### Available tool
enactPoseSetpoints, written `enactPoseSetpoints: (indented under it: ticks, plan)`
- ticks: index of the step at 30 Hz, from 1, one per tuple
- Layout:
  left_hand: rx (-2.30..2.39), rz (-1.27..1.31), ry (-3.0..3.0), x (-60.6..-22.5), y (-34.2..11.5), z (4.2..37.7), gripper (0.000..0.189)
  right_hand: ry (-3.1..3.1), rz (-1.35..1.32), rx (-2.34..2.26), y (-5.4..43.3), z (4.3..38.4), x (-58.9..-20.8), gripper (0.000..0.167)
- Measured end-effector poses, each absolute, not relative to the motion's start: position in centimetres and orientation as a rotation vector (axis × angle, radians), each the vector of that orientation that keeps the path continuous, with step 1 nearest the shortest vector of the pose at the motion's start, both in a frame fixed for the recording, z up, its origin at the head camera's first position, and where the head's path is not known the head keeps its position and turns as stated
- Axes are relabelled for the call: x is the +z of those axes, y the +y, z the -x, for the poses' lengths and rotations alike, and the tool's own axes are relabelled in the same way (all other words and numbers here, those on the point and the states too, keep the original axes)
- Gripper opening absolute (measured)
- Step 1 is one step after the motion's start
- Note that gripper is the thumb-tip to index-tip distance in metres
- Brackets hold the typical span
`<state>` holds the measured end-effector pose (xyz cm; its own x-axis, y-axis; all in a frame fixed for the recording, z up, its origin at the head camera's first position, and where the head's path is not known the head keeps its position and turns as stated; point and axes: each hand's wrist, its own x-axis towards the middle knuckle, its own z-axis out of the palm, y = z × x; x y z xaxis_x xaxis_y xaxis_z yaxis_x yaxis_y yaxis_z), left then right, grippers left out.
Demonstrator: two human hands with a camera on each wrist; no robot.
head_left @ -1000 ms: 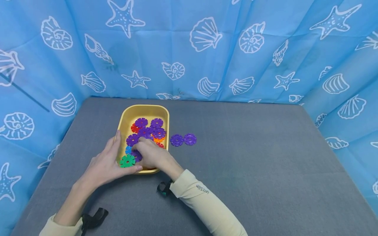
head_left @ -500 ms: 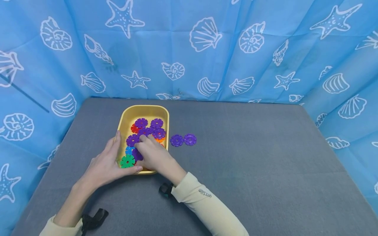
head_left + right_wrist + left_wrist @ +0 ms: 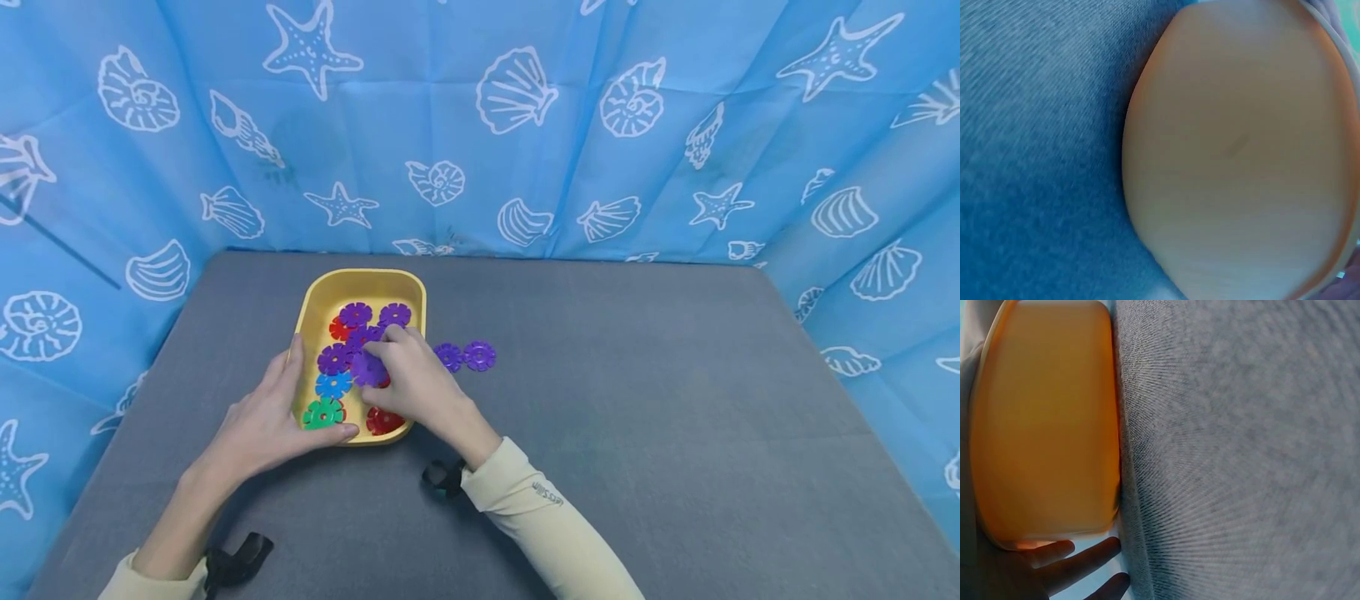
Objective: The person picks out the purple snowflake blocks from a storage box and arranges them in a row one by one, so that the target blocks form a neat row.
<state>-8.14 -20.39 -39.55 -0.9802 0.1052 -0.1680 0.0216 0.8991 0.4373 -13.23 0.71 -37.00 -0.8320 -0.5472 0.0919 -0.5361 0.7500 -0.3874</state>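
A yellow plastic tray (image 3: 307,312) stands at the left of the table, with several notched flower-shaped discs in it. My left hand (image 3: 258,425) grips its near left corner, thumb along the near rim and fingers along the left side. Over the tray, my right hand (image 3: 420,383) pinches a purple disc (image 3: 367,369) between thumb and fingers. Below it lie other discs: a blue disc (image 3: 333,385), a green disc (image 3: 323,414) and a red disc (image 3: 384,421). Both wrist views mostly show the tray's outer wall (image 3: 1047,425), the left one also some fingers (image 3: 1085,565).
Two purple discs (image 3: 479,357) lie side by side on the grey table (image 3: 637,400), just right of the tray. A blue curtain (image 3: 465,117) with white shells and starfish hangs around the table's back and sides.
My right hand has come up out of the pile and slightly right, now with a purple disc pinched in it. A red disc below is uncovered. The left hand stays on the tray.
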Motion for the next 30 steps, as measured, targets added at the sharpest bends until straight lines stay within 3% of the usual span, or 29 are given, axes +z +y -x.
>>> enactPoseSetpoints:
  ticks: [30]
  plan:
    - [0.658, -0.065, 2.875, -39.7, -20.4, 8.2, 0.145, 2.994, 0.654, -0.941, 7.9, 14.4, -36.1, 0.055]
